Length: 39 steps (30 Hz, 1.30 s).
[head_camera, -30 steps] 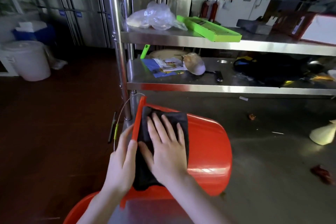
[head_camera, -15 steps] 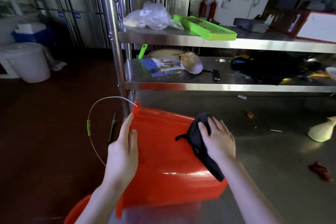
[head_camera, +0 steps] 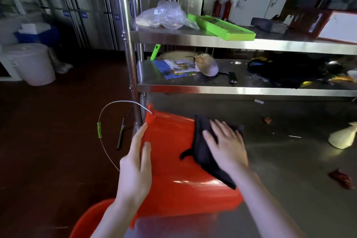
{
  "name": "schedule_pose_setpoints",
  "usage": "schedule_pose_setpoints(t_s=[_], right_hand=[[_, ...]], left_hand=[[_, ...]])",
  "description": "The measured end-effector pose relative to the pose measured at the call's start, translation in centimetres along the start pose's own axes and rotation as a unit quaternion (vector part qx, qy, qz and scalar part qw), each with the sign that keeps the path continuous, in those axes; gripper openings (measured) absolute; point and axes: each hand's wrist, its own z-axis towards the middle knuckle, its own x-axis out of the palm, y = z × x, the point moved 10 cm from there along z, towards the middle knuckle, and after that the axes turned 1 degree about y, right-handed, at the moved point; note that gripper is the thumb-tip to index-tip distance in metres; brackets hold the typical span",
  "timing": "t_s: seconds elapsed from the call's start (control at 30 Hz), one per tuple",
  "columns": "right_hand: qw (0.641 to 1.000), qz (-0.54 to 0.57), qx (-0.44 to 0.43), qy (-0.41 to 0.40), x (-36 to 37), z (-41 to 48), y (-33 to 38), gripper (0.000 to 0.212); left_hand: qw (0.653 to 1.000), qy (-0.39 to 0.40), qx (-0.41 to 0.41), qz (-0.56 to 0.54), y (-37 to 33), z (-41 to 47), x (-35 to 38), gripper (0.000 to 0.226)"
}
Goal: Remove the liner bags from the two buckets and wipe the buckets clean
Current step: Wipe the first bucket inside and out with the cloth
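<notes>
An orange bucket (head_camera: pixel 173 170) lies on its side on the steel table (head_camera: pixel 289 170), its rim toward the left and its wire handle (head_camera: pixel 105 135) swung out over the floor. My left hand (head_camera: pixel 136 162) lies flat against the bucket's rim end and steadies it. My right hand (head_camera: pixel 225 146) presses a black cloth (head_camera: pixel 204 152) flat on the bucket's upper wall near its base end. Part of a second orange bucket's rim (head_camera: pixel 90 218) shows at the bottom left, below the table edge. No liner bag is visible on either bucket.
Steel shelves (head_camera: pixel 231 87) stand right behind the bucket, holding a clear plastic bag (head_camera: pixel 164 15), a green tray (head_camera: pixel 222 27), papers and dark items. Scraps and a pale bag (head_camera: pixel 343 137) lie on the table to the right. A white lidded bucket (head_camera: pixel 31 63) stands on the floor, left.
My right hand slid the cloth from the bucket's rim end to its base end, then spread it flat there. The wire handle swung out to the left. My left hand stayed at the rim.
</notes>
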Motion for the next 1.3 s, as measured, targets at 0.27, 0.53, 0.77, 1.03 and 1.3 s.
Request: schedule_pose_setpoints(t_s=[0.27,0.53,0.77,1.03,1.3], right_hand=[[0.999,0.001,-0.013,0.029,0.5,2.0,5.4,0.059],[0.989,0.004,-0.142,-0.052,-0.3,-2.4,10.8,0.065],[0.987,0.052,0.106,0.109,1.1,0.7,-4.0,0.060],[0.991,0.003,-0.129,-0.036,0.5,-1.9,15.3,0.064],[0.986,0.003,-0.138,-0.091,0.7,-6.5,15.8,0.061]], left_hand=[[0.999,0.017,0.020,0.027,0.7,-0.5,-0.6,0.048],[0.998,-0.002,0.042,0.041,0.6,-2.3,-1.5,0.045],[0.999,-0.018,0.039,0.023,1.2,-4.3,-1.7,0.048],[0.996,-0.002,0.038,0.078,1.7,-3.9,-2.5,0.056],[0.900,-0.120,0.173,0.382,-8.6,4.3,-4.5,0.047]])
